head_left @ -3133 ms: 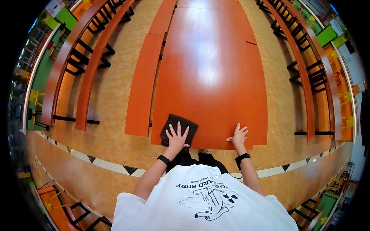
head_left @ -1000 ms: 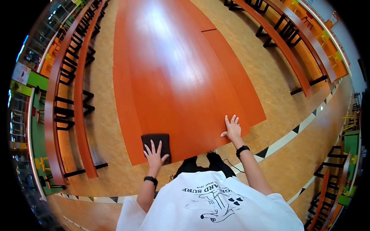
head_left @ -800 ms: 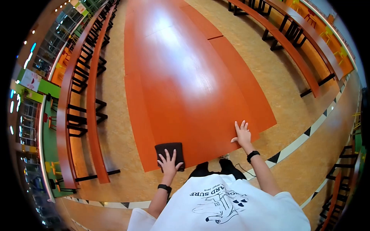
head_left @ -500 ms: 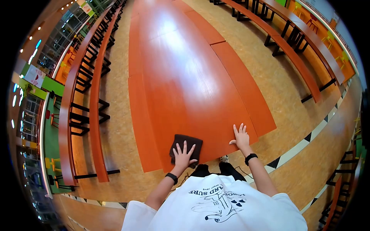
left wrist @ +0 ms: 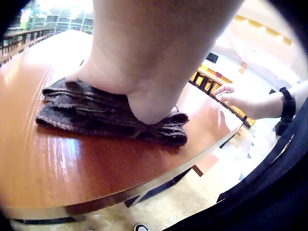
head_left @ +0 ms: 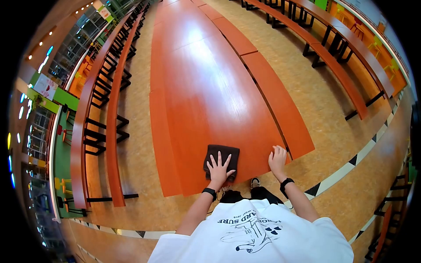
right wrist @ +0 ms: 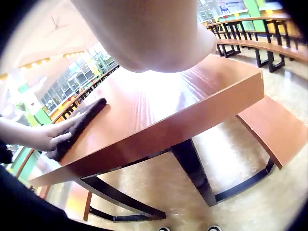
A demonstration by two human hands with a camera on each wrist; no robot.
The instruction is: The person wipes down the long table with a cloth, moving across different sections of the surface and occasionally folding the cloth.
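Your left hand (head_left: 219, 168), fingers spread, presses the likely limp, light cloth (head_left: 222, 154) at the table (head_left: 210, 87)'s near edge; hold its middle; your right hand (head_left: 277, 158) rests flat.

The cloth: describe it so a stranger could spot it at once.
Find the long orange table down the hall's middle. At its near end a folded cloth lies under the flat left hand. It is the only dark brown thing on the glossy top; the right hand rests on bare wood.

Left hand (head_left: 219, 168) palm down, fingers (head_left: 216, 158) spread straight; right hand (head_left: 278, 160) near, to the right of those fingers, flat, palm down; both forearms reaching forward
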